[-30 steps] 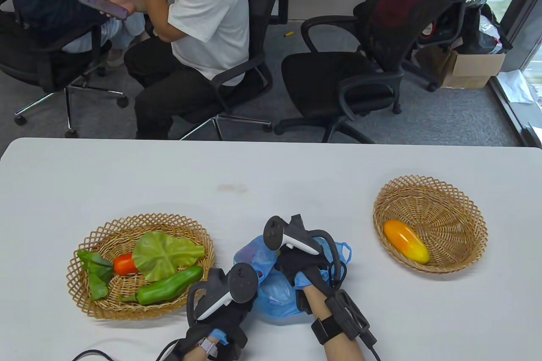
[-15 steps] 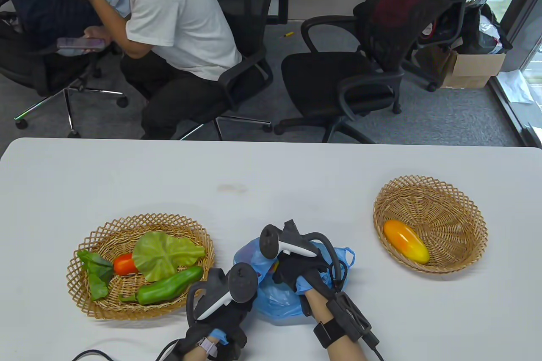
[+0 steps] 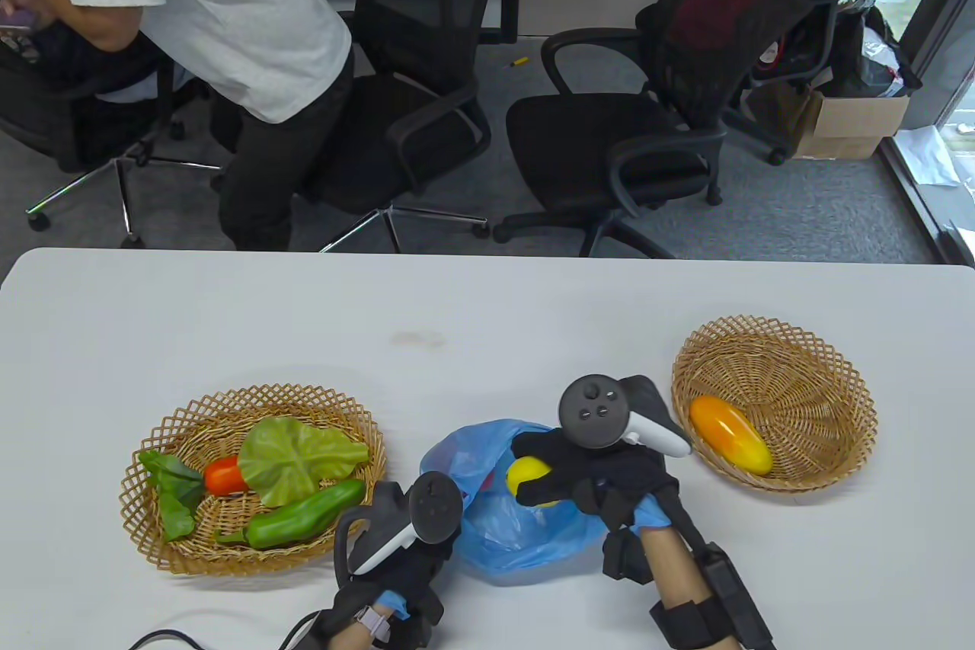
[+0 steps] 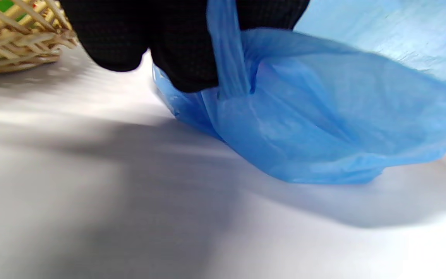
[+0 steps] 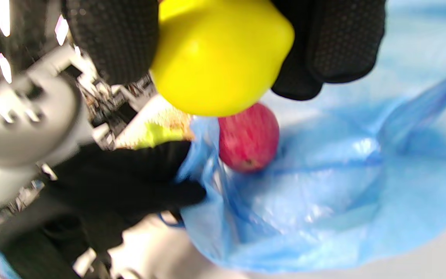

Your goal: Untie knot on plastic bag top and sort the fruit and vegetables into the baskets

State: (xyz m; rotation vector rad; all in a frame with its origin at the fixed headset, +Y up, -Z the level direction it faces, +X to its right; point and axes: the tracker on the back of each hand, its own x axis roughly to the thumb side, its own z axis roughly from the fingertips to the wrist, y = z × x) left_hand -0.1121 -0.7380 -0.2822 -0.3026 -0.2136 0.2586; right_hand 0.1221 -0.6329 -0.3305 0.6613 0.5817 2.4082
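Observation:
The open blue plastic bag [image 3: 495,528] lies on the white table between two wicker baskets. My right hand [image 3: 567,478] grips a yellow lemon [image 3: 531,480] just above the bag's mouth; in the right wrist view the lemon [image 5: 219,54] sits between my fingers. A red apple [image 5: 248,137] rests inside the bag [image 5: 323,201] below it. My left hand [image 3: 415,555] pinches the bag's near-left edge; the left wrist view shows its fingers [image 4: 184,58] holding a fold of the bag [image 4: 323,116]. The left basket [image 3: 152,543] holds vegetables. The right basket [image 3: 830,391] holds an orange-yellow mango [image 3: 730,433].
In the left basket lie a lettuce leaf [image 3: 297,456], a green pepper [image 3: 305,517], a tomato [image 3: 222,477] and leafy greens [image 3: 171,490]. A cable [image 3: 175,636] runs along the table's near edge. Office chairs and a standing person are beyond the far edge.
My right hand has come up out of the bag and shifted right, now gripping the lemon. My left hand has stayed on the bag. The person behind has stood up.

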